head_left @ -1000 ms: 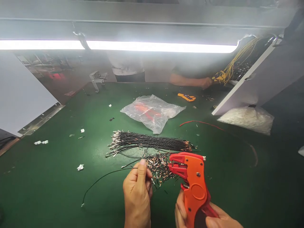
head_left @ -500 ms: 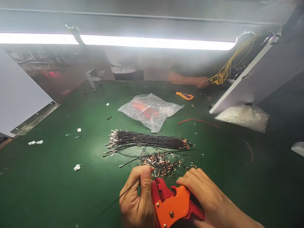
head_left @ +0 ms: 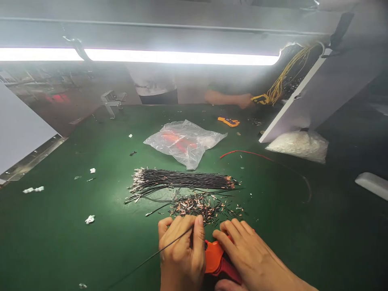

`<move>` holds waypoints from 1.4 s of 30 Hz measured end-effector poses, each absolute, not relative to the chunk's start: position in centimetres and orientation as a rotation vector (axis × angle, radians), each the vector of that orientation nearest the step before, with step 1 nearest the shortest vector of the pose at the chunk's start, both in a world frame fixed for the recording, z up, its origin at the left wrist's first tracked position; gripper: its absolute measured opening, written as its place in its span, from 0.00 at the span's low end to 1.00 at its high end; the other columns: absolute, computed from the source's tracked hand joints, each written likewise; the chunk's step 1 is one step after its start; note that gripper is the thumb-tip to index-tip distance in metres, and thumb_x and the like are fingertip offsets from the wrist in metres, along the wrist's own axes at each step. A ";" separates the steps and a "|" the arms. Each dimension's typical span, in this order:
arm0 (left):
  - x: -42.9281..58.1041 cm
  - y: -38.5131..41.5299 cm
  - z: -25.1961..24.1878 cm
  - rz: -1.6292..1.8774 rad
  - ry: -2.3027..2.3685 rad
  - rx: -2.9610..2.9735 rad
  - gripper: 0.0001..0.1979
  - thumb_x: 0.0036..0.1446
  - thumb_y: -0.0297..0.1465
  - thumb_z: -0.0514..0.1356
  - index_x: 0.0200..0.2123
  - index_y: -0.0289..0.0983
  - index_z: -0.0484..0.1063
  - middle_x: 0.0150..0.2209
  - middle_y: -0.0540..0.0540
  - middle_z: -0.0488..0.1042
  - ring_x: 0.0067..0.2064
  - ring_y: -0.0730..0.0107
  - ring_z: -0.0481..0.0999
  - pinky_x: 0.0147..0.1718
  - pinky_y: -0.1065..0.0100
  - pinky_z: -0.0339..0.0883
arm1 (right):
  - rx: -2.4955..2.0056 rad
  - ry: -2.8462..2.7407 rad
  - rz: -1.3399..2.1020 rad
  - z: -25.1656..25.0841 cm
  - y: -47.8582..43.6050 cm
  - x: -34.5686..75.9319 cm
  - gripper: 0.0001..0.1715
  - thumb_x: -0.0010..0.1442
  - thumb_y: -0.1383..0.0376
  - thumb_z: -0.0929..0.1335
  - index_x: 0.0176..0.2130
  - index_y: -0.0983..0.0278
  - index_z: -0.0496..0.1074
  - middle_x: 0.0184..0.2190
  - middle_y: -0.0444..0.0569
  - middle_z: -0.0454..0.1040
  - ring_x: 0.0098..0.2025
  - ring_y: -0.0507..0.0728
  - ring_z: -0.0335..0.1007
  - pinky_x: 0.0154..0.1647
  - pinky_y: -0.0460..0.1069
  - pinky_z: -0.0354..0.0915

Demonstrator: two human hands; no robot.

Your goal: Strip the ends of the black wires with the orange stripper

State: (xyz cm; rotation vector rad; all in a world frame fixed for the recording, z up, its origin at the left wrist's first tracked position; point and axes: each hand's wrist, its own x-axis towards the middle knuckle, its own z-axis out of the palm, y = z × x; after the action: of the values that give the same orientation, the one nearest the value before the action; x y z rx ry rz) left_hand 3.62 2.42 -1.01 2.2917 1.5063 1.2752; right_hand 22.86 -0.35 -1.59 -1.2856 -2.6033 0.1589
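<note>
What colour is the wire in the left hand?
Black; the wire shows best in the head view.

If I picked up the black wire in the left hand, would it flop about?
The black wire would probably bend fairly easily, being so thin. It may also be a bit springy: it runs almost straight out from the left hand rather than drooping sharply. It should feel very light, being only a slim strand.

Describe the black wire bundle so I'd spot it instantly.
On the green table, find the clear bag. The wire bundle lies this side of it. Unlike the loose scraps, its wires run long and together, silvery at left, coppery at right.
</note>
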 end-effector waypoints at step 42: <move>6.4 0.8 -2.9 1.475 1.439 2.341 0.10 0.63 0.19 0.52 0.34 0.41 0.64 0.23 0.55 0.72 0.24 0.71 0.66 0.40 0.62 0.57 | -1.254 -1.889 0.362 -4.1 2.5 22.2 0.07 0.69 0.71 0.64 0.39 0.59 0.70 0.33 0.44 0.77 0.37 0.56 0.72 0.41 0.52 0.65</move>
State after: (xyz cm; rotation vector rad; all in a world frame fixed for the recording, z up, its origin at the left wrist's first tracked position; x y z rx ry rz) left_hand 6.38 0.80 -2.86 2.3407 1.4386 1.4751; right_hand 22.17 2.53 -4.15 -1.2543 -1.8894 0.3624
